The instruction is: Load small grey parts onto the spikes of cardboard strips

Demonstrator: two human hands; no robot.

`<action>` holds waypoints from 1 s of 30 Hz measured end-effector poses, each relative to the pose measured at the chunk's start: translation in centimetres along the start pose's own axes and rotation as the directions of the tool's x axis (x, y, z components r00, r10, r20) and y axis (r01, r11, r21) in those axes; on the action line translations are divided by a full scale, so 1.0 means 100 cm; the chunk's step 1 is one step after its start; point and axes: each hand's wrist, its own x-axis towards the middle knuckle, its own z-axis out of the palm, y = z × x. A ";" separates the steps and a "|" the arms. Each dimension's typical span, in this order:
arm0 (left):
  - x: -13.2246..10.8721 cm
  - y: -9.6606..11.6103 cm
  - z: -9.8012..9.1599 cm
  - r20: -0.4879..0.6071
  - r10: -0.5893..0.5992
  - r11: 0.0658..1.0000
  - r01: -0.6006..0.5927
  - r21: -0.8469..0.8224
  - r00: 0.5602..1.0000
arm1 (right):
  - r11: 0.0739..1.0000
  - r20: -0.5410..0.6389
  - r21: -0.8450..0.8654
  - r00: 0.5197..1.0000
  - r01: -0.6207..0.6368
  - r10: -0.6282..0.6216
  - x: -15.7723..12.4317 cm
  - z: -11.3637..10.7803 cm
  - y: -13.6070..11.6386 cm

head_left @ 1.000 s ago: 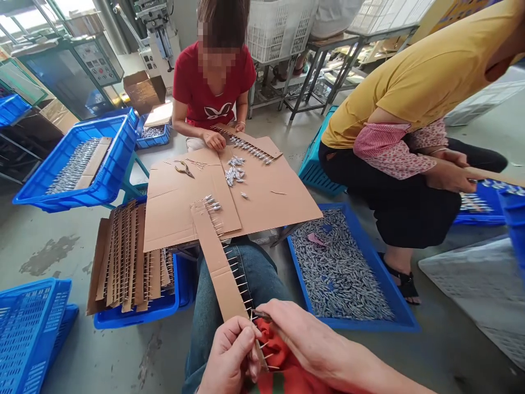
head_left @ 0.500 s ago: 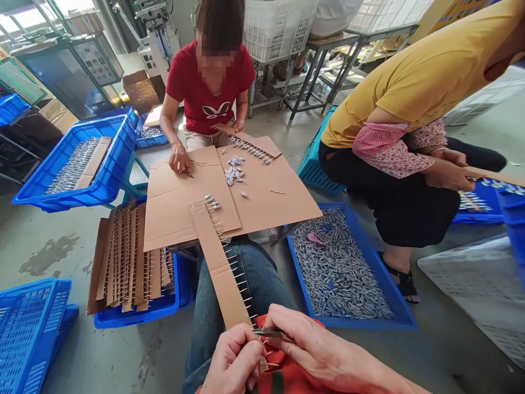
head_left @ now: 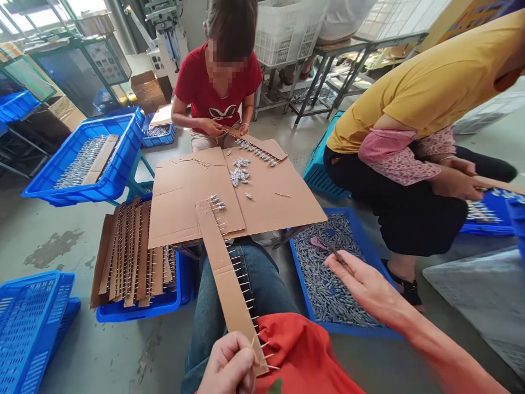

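The left hand (head_left: 227, 364) was closed tight on the near end of a cardboard strip (head_left: 223, 268), fingers curled round its edge. The strip ran away from the person over a jeans-clad knee, its far end lying on the cardboard worktop (head_left: 279, 208). Thin pins (head_left: 241, 273) stuck out in a row along its right edge, and a few silver parts sat on the pins at the far end. A red cloth (head_left: 299, 355) lay on the lap just right of the held end.

The right hand (head_left: 365, 284) was well apart from the strip, reached out over a blue tray (head_left: 301, 290) on the floor. Its fingers were loosely spread, yet thumb and forefinger pinched a thin dark tool (head_left: 337, 256) that pointed at the grey parts (head_left: 328, 295) filling the tray. Whether the tool's tip touched them could not be told.

A small heap (head_left: 240, 174) of silver parts lay on the worktop. Beyond it, a person in red (head_left: 217, 93) held another strip with both hands. A person in yellow (head_left: 430, 82) crouched at the right. Left of the knee, a crate (head_left: 135, 312) held a stack (head_left: 131, 254) of pinned strips.
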 end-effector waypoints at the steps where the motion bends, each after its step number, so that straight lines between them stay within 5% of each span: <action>1: 0.003 -0.003 0.000 -0.012 0.017 0.999 -0.017 -0.041 1.000 | 0.998 0.038 -0.017 0.998 0.052 -0.052 0.004 -0.001 0.002; 7: 0.022 -0.005 0.003 -0.073 0.128 0.969 -0.141 -0.201 0.989 | 0.909 0.047 -0.227 0.936 0.350 -0.348 0.047 0.019 -0.019; 12: 0.026 0.010 0.001 -0.143 0.147 0.949 -0.181 -0.257 0.979 | 0.811 0.000 -0.491 0.932 0.317 -0.364 0.121 0.025 -0.032; 17: 0.031 0.017 -0.001 -0.191 0.189 0.947 -0.230 -0.223 0.963 | 0.861 -0.099 -0.388 0.914 0.328 -0.393 0.153 0.034 -0.044; 21: 0.035 0.018 -0.004 -0.290 0.238 0.960 -0.269 -0.074 0.927 | 0.914 -0.059 -0.081 0.914 0.397 -0.402 0.111 0.053 -0.067; 22: 0.036 0.019 -0.005 -0.307 0.256 0.960 -0.279 -0.033 0.917 | 0.923 0.046 0.118 0.926 0.367 -0.374 0.093 0.060 -0.074; 24: 0.038 0.020 -0.005 -0.316 0.290 0.955 -0.293 0.041 0.903 | 0.867 0.368 0.467 0.854 0.170 -0.366 0.054 0.077 -0.086; 27: 0.039 0.023 -0.003 -0.264 0.325 0.946 -0.305 0.114 0.908 | 0.776 0.533 0.625 0.770 -0.079 -0.351 0.012 0.097 -0.097; 30: 0.036 0.027 -0.001 -0.226 0.308 0.951 -0.291 0.105 0.924 | 0.755 0.529 0.647 0.778 -0.111 -0.339 0.000 0.104 -0.097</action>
